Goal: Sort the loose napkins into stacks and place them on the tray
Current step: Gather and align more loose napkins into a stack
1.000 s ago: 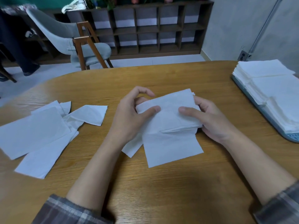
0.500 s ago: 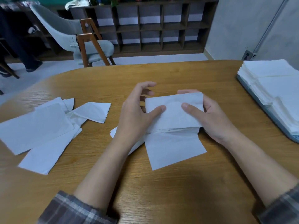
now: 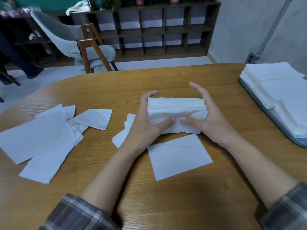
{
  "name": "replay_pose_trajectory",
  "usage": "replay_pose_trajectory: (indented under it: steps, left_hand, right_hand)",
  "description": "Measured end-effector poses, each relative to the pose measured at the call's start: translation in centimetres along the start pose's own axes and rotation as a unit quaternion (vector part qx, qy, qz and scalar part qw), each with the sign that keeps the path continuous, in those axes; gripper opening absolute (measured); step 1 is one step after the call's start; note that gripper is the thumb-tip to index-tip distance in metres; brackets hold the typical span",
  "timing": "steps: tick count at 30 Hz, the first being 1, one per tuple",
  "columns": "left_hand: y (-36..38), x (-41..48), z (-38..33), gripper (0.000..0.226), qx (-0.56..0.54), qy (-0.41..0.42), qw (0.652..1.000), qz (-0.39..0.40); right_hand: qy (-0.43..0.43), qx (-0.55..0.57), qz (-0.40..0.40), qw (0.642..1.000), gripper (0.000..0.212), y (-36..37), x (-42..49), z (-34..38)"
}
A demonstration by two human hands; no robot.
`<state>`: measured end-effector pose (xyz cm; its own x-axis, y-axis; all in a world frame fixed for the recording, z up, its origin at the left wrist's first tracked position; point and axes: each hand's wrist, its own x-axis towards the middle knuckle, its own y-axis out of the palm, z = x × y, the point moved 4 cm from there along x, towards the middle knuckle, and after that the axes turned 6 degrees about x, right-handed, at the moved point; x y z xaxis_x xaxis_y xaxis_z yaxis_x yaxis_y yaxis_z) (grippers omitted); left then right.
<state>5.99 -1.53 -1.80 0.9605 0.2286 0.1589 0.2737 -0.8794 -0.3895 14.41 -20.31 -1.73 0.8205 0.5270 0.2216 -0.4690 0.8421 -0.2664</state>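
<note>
Flat a moment ago, the napkin stack (image 3: 176,108) now stands on edge, left hand (image 3: 144,125) and right hand (image 3: 214,120) clasping its ends, likely squaring it for the tray (image 3: 299,140).

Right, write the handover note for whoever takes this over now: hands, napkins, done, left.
Left hand and right hand both grip the napkin stack by its ends, tipped on edge at the middle of the table, thumbs on its near face.
The tray at the right holds finished stacks.
Done: those stacks; this one is gathered, not yet on the tray.
Left: place it, then stack the single napkin nearest you, the few napkins under the left wrist, and the loose pile at the left.
</note>
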Motion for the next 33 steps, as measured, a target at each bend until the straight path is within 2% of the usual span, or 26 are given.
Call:
replay_pose_trajectory:
  steps: [2, 7, 10, 12, 14, 17, 19, 27, 33]
  left_hand:
    - [0.0, 0.1, 0.1, 0.073, -0.006, -0.002, 1.000, 0.001]
    - [-0.2, 0.4, 0.5, 0.061, -0.067, -0.024, 0.996, -0.059]
    - [-0.3, 0.4, 0.7, 0.053, -0.039, -0.016, 0.996, -0.076]
    - [-0.4, 0.4, 0.7, 0.048, -0.013, -0.005, 0.996, -0.087]
    - [-0.4, 0.3, 0.8, 0.040, 0.009, 0.003, 0.996, -0.093]
    - [-0.2, 0.4, 0.9, 0.028, 0.030, 0.005, 0.997, -0.077]
    - [-0.1, 0.3, 0.8, 0.023, 0.037, 0.022, 0.997, -0.057]
    - [0.2, 1.2, -0.4, 0.027, 0.037, 0.058, 0.997, 0.017]
    - [2.0, 2.3, -4.0, 0.029, 0.052, 0.045, 0.998, 0.012]
  right_hand:
    - [-0.003, -0.020, -0.025, 0.999, 0.089, -0.1, 0.2, 0.0]
    - [0.008, 0.045, -0.077, 0.996, 0.089, -0.8, 0.2, -0.1]
    - [0.028, 0.163, -0.014, 0.986, 0.091, -0.9, 0.2, -0.3]
    - [0.042, 0.192, 0.045, 0.979, 0.088, -0.7, 0.2, -0.2]
    - [0.039, 0.177, 0.074, 0.981, 0.077, -0.4, -0.1, 0.0]
    - [0.030, 0.097, 0.062, 0.993, 0.046, -0.5, -0.3, -0.1]
    - [0.033, 0.027, 0.046, 0.998, 0.034, -0.7, -0.3, -0.5]
    - [0.075, 0.051, -0.002, 0.996, 0.035, -2.6, -0.1, -1.0]
    - [0.087, 0.052, -0.053, 0.993, 0.038, -6.6, -0.8, 1.0]
